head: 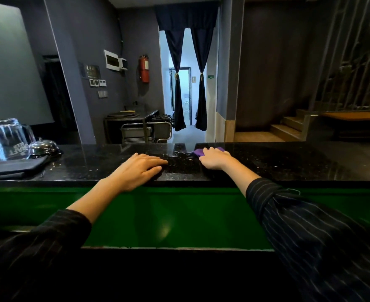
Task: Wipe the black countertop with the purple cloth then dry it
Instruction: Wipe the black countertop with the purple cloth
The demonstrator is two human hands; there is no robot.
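The black speckled countertop runs across the view at mid height. My right hand lies on the purple cloth near the far edge of the counter, fingers curled over it; only the cloth's left and far edges show past the hand. My left hand rests flat on the counter near its front edge, fingers straight and pointing right, holding nothing. A wet sheen shows on the stone between the two hands.
At the left end of the counter stand an upturned glass pitcher, a chrome call bell and a folded dark cloth. A green panel lies below the counter's front edge. Stairs rise beyond at right.
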